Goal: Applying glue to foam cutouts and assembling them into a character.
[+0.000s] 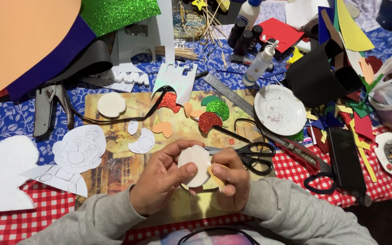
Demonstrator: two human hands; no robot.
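My left hand [159,179] pinches a pale rounded foam cut-out [195,164] between thumb and fingers, low in the middle of the view. Pressed against that shape's right edge, my right hand [231,179] grips a thin pencil-like stick [215,177] that points down and to the left. Both hands hover over a yellowish picture board [114,170]. Black-handled scissors [252,156] lie just right of my right hand.
A paper cartoon-face cut-out [75,154] and white foam shapes [1,174] lie left. Glittery red and green pieces [214,113], a metal ruler [230,93], white plate [280,110], glue bottle [260,62], box cutter [298,152] and foam scraps crowd the right.
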